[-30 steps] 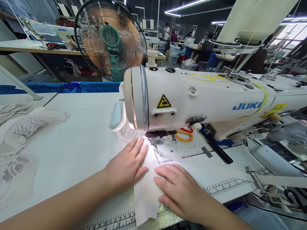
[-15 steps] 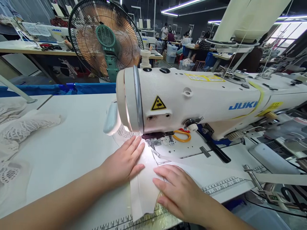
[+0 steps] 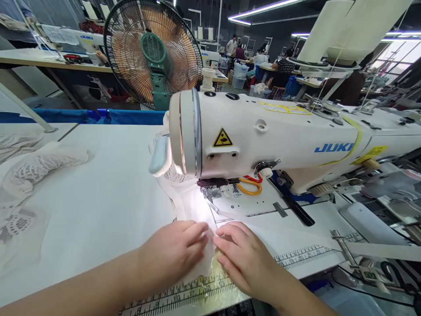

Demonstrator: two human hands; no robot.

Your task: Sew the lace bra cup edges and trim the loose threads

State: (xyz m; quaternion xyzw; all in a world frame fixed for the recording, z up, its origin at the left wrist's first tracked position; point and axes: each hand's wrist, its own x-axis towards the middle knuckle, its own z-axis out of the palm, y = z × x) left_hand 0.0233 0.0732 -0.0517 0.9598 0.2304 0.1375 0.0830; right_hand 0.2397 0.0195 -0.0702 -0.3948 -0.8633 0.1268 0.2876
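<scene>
Curling over the white fabric [image 3: 189,204], left hand [image 3: 179,248] has fingers folded in close; tips hidden, can't tell how firmly cloth is pinched. Right hand [image 3: 245,259] sits just beside it, fingers half bent and slightly spread, tips at fabric's right edge; can't tell if they grip. Fabric lies on the white table [image 3: 108,188], running from under the sewing machine [image 3: 246,131] head toward the front edge, brightly lit near the needle area. Orange-handled scissors [image 3: 250,188] lie below the machine arm, right of fabric. Ruler strip [image 3: 177,299] runs along front edge. Lace pieces [image 3: 39,171] lie at far left, well apart from hands. Fan [image 3: 154,48] stands behind.
</scene>
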